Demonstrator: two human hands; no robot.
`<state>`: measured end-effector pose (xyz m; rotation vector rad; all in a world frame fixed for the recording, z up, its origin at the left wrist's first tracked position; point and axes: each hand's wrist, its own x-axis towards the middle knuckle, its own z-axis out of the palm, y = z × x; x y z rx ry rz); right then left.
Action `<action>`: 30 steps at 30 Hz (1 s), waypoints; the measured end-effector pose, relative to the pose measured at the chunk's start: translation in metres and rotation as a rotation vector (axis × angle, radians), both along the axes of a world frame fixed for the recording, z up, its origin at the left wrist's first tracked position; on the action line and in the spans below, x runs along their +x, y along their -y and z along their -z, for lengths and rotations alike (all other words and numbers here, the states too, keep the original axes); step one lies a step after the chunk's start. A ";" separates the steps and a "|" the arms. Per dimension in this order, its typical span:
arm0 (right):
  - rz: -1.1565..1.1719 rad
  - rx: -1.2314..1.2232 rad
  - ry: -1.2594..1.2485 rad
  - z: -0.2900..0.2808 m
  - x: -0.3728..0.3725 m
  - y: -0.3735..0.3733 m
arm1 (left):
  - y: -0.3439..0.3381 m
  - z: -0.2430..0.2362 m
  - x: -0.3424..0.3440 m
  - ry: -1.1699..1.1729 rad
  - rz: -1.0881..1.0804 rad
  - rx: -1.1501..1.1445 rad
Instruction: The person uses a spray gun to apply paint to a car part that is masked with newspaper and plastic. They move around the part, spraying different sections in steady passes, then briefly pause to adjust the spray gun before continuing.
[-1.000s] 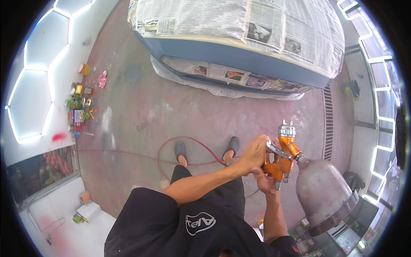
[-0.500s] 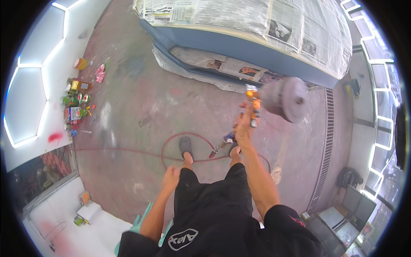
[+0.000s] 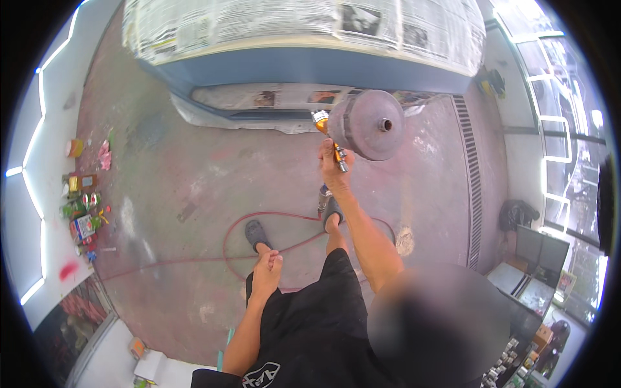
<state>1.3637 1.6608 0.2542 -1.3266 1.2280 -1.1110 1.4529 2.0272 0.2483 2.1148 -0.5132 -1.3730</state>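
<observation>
Far to the left of the masked blue car body (image 3: 304, 64), the cluster of little paint cans (image 3: 81, 210) sits against the white wall. Moving right along the floor — the red air hose (image 3: 259, 223) loops round my sandalled feet, well short of the car.

My left hand (image 3: 266, 268) is down now, hanging by my thigh. A second ago it was up on the spray gun with the other hand; now its fingers are loosely curled and empty, touching nothing that I can see.

Further right, my right hand (image 3: 333, 169) is out at arm's length toward the car, fingers wrapped tight round the orange grip of the spray gun (image 3: 326, 139). The gun has swung up from waist height, and its grey metal cup (image 3: 365, 124) now sits between me and the newspaper-covered sill (image 3: 272, 98), its cap facing my way.

One hand off, gun raised toward the panel — I judge the fiddling with the gun is over and I'm squaring up to spray the blue strip under the paper.
</observation>
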 end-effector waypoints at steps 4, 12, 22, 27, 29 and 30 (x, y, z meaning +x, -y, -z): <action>0.021 0.152 0.027 0.024 -0.112 0.058 | 0.033 -0.002 -0.037 0.068 0.185 0.018; 0.174 0.237 0.094 -0.007 -0.281 0.153 | -0.019 0.006 -0.086 0.003 0.320 0.398; 0.366 0.308 -0.008 -0.027 -0.449 0.275 | 0.014 -0.013 -0.122 -0.049 0.030 0.417; 0.541 0.292 -0.081 -0.068 -0.476 0.313 | 0.015 -0.007 -0.138 0.005 0.111 0.326; 0.585 0.363 -0.056 -0.089 -0.465 0.310 | 0.016 -0.008 -0.141 0.024 0.118 0.287; 0.605 0.400 -0.045 -0.098 -0.457 0.306 | 0.016 -0.007 -0.143 0.032 0.119 0.269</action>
